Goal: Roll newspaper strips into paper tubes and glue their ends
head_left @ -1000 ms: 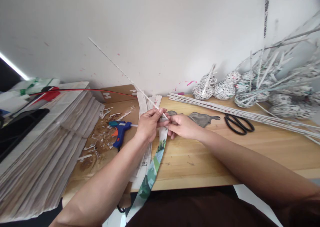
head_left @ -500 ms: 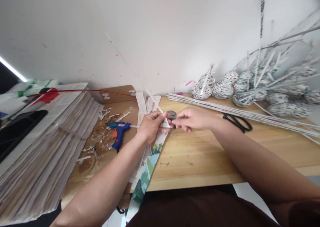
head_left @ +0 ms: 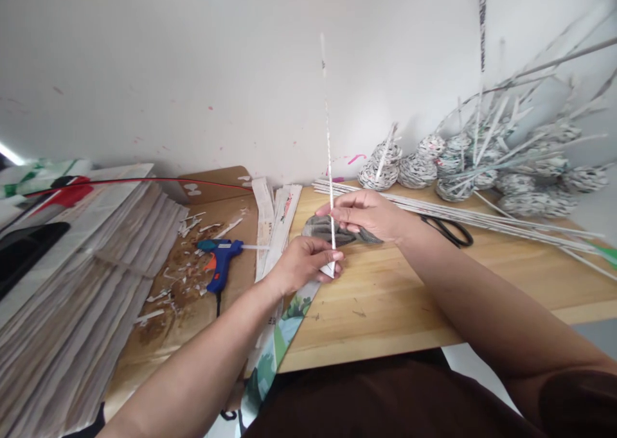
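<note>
My left hand (head_left: 308, 261) is closed, its thumb and fingers pinching a long printed paper strip (head_left: 289, 322) where the strip meets the lower end of a thin white paper stick (head_left: 328, 142). The stick rises nearly upright in front of the wall. Higher up, my right hand (head_left: 364, 214) has its thumb and fingers closed around the stick. Green and blue print shows on the strip, which slants down over the table edge towards my lap. A crumpled grey cloth (head_left: 313, 229) lies behind my hands, partly covered by them.
A blue glue gun (head_left: 222, 261) rests on cardboard among paper scraps, left of several newspaper strips (head_left: 284, 216). A tall newspaper stack (head_left: 96, 297) fills the left. At the right are black-handled scissors (head_left: 450, 231), paper rods (head_left: 482, 216) and woven paper shapes (head_left: 417, 170).
The paper stick has swung from leaning left to nearly upright. My right hand has moved up from beside the left fingers onto the stick. The grey cloth shows more, and the view has shifted slightly.
</note>
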`<state>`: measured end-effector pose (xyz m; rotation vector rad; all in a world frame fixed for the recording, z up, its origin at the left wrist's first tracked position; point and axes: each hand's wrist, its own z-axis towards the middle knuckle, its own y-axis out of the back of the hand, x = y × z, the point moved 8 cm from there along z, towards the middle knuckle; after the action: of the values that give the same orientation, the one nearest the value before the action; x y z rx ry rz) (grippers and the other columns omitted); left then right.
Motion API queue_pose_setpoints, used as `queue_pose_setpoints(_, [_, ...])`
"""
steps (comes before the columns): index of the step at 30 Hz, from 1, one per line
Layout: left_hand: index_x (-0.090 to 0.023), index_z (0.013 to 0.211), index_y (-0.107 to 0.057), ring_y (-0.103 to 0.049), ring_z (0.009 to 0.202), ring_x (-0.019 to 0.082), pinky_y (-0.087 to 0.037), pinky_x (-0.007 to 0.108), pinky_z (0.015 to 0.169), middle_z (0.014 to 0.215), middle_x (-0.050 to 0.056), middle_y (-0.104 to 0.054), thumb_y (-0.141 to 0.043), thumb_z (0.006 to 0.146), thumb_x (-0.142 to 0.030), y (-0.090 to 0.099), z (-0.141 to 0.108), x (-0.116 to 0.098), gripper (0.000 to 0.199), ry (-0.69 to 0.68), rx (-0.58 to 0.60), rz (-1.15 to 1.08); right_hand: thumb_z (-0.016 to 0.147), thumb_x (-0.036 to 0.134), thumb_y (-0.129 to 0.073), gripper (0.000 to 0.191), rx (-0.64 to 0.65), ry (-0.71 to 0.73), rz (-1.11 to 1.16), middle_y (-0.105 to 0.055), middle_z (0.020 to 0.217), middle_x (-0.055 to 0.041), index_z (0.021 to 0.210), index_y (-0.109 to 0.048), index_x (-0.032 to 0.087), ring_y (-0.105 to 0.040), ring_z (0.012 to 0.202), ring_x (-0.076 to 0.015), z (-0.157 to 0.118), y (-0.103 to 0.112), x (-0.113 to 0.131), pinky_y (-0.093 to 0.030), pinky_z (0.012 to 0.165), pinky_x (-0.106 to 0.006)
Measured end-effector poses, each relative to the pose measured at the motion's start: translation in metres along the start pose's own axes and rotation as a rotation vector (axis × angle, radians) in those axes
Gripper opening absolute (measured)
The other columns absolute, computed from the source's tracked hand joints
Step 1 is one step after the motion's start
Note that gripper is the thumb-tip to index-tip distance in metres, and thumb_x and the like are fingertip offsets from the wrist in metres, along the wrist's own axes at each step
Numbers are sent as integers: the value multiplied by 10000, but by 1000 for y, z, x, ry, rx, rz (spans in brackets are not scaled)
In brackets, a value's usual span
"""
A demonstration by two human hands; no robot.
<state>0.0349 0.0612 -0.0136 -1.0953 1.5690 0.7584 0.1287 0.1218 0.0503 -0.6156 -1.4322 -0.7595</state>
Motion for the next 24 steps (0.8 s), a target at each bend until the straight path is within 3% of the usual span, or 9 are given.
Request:
queue_pose_setpoints(10, [-138, 712, -727, -631, 645, 154, -538, 255, 578, 734, 89, -687, -746, 706, -387, -2, -2, -6, 250, -68, 4, 11, 614, 407, -831, 355, -253, -21, 130, -484, 522, 30, 671, -631, 119, -374, 446, -43, 3, 16, -7, -194, 347, -162])
queue_pose_setpoints(15, [-140, 780, -735, -641, 659, 145, -535, 247, 594, 744, 79, -686, -749, 712, -375, 1, -1, -1, 246, -22, -8, -29, 704, 411, -768, 327, -104, -60, 73, -530, 558, 5, 787, -686, 106, -416, 473, -55, 4, 6, -10, -199, 360, -161])
queue_pose_setpoints(20, [-135, 769, -733, -643, 655, 146, -531, 241, 584, 713, 75, -680, -773, 685, -374, 2, 0, -1, 256, -15, -22, -45, 661, 402, -802, 327, -253, -2, 78, -504, 546, 29, 688, -623, 129, -413, 463, -50, 3, 17, -8, -222, 364, -158])
queue_pose_setpoints(24, [-140, 803, -737, -656, 681, 154, -537, 247, 594, 743, 81, -691, -764, 692, -396, 3, 0, -1, 281, -19, -26, -47, 705, 427, -765, 338, -105, -43, 91, -530, 576, 9, 819, -685, 119, -431, 493, -63, 5, 6, -10, -213, 370, -165])
